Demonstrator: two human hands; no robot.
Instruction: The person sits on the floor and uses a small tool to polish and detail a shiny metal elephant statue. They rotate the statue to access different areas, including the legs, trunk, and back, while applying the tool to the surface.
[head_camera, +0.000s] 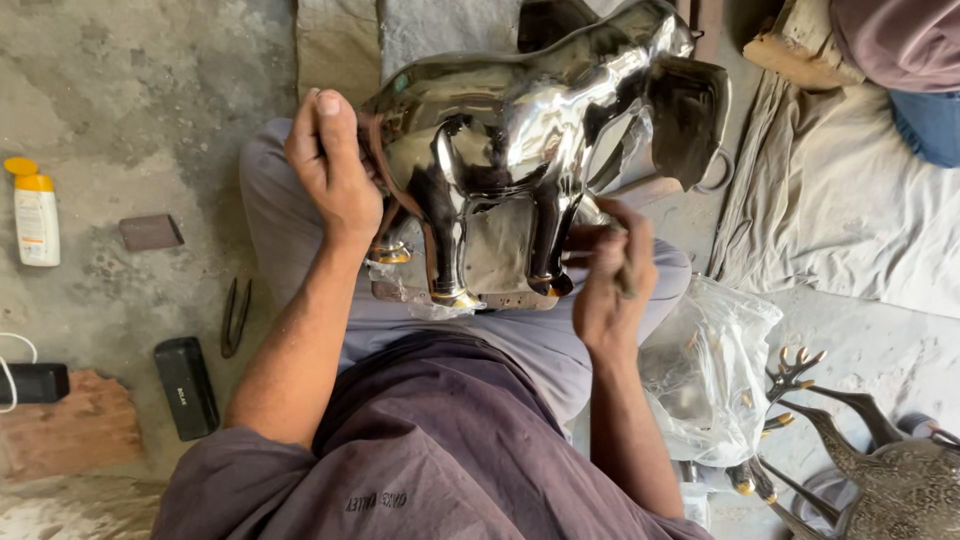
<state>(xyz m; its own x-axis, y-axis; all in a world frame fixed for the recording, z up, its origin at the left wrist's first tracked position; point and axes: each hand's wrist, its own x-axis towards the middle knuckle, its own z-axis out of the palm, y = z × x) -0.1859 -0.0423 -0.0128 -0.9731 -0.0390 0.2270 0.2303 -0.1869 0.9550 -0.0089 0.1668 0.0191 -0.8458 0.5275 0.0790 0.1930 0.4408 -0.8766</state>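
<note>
A shiny dark metal elephant figure (520, 130) rests on my lap, with gold bands on its feet and a flat base under them. My left hand (335, 165) grips its rear end and steadies it. My right hand (612, 275) is closed around a small dark tool or rag, held against the figure's front legs near the base. What exactly that hand holds is hard to make out.
On the concrete floor at left lie a white bottle with a yellow cap (35, 212), a brown block (150, 232), dark tweezers (236, 315), a black case (186, 388) and a brick (68, 430). A clear plastic bag (710, 375) and a metal deer figure (860, 460) sit at right, by a cloth (850, 210).
</note>
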